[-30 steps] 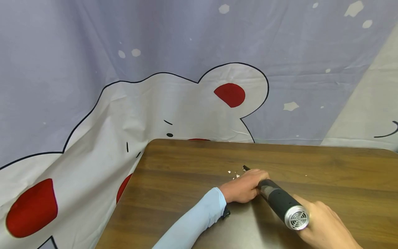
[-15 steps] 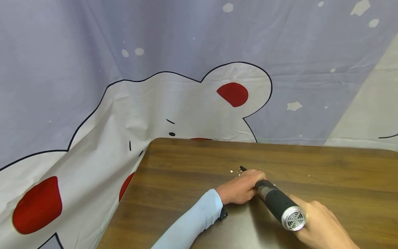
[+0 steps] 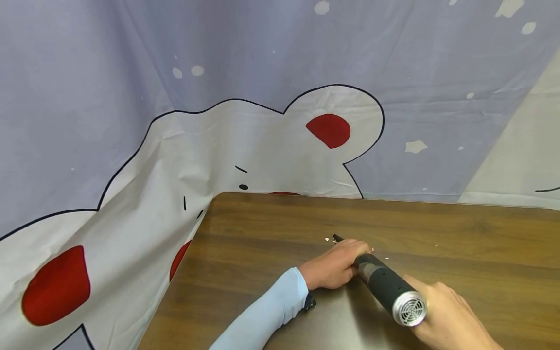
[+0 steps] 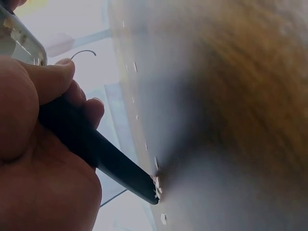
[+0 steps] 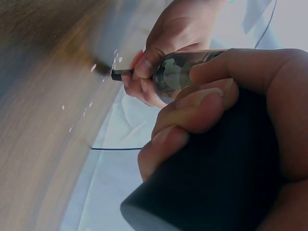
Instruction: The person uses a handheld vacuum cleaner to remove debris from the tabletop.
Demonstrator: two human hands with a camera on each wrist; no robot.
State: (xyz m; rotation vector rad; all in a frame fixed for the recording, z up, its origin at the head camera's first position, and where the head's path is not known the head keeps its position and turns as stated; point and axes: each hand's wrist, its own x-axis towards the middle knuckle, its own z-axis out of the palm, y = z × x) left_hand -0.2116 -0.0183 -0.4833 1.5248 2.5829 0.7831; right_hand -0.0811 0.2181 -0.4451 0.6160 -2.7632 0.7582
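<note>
The handheld vacuum (image 3: 388, 290) lies low across the near middle of the desk (image 3: 459, 233), its black narrow nozzle (image 3: 338, 238) pointing toward 11 o'clock and its silver vented end cap (image 3: 409, 308) facing back toward the person at about 5 o'clock. In the left wrist view the nozzle tip (image 4: 150, 190) touches the desk surface right among a few pale crumbs (image 4: 158, 185).

The left hand (image 3: 334, 267) wraps the front of the tool: its fingers (image 4: 57, 79) curl over the slim nozzle just behind the tip, steadying it. The right hand (image 3: 450, 311) grips the thick black body at the rear, fingers (image 5: 207, 103) curled firmly round the barrel. Both hands are closed on the same tool.

More white crumbs (image 3: 327, 239) sit just beyond the tip at 11 o'clock, a couple (image 3: 387, 258) lie beside the barrel at about 1 o'clock from the left hand, and one speck (image 3: 436, 245) lies well apart toward 3 o'clock.

By the look of it, the step in hand is sweeping the nozzle through the crumb patch. The next move seems to call for keeping the tip flat on the wood and steering it slowly toward the stray bits to the right, the left hand guiding, the right carrying the weight.

Behind the desk, from 9 to 3 o'clock, hangs a lilac cloth backdrop (image 3: 262, 48) printed with a white bear.
</note>
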